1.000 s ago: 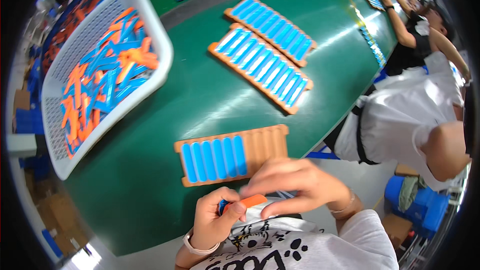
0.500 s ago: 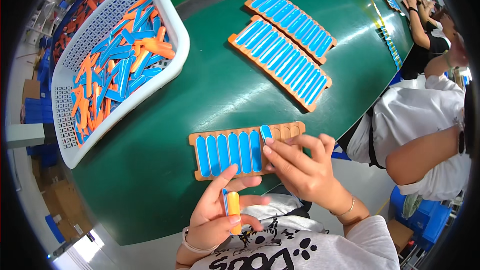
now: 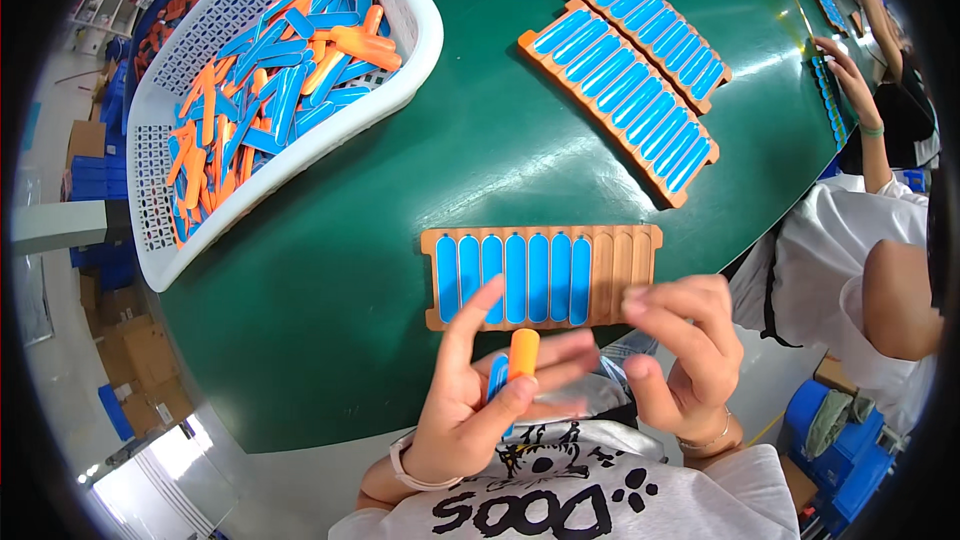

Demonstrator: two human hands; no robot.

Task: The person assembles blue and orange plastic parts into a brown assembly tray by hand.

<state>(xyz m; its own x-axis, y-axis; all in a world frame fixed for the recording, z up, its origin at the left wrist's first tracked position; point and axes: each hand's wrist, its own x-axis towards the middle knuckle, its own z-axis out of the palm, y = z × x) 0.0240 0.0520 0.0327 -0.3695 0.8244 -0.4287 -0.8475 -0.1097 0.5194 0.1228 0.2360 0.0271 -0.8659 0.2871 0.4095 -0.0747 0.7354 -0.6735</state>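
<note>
The left hand (image 3: 470, 410) pinched orange and blue plastic sticks (image 3: 515, 365); the right hand (image 3: 680, 360) curled empty beside the orange slotted tray (image 3: 630, 270), six slots blue-filled. A white perforated basket (image 3: 410, 50) held mixed sticks.

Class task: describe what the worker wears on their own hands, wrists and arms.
Both hands are bare, no gloves. The left hand has a pale, whitish band at the wrist; the right hand has a thin bracelet at the wrist. No sleeves cover the forearms in view.

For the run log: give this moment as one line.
left hand: holds orange strip and blue strip | right hand: empty, at wooden tray edge | basket: strips
</note>
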